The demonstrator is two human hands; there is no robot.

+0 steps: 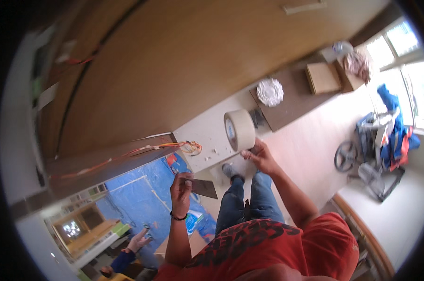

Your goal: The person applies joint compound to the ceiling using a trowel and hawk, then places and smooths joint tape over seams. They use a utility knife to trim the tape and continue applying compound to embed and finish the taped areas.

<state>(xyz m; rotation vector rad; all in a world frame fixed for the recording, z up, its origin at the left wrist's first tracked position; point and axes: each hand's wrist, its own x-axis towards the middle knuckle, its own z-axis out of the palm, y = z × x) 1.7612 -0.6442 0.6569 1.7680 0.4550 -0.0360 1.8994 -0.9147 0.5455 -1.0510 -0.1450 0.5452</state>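
Observation:
My left hand [181,191] is closed on a putty knife, whose flat grey blade [204,188] points to the right; its handle is hidden in my fingers. To the right and farther up, my right hand [262,159] pinches the lower edge of a wide roll of cream masking tape [242,131]. The roll stands tilted above my fingers, with its core facing left. Orange and red wires [191,147] hang in a loose bundle from the brown panel's lower corner, left of the roll and apart from both hands.
A large brown wooden panel [141,79] fills the upper left. White ledge [207,157] has small crumbs. Beyond are a round white ornament [270,92] and an open cardboard box [324,78]. A wheeled frame [385,140] stands right; another person's hand [138,241] shows lower left, over blue sheeting [134,194].

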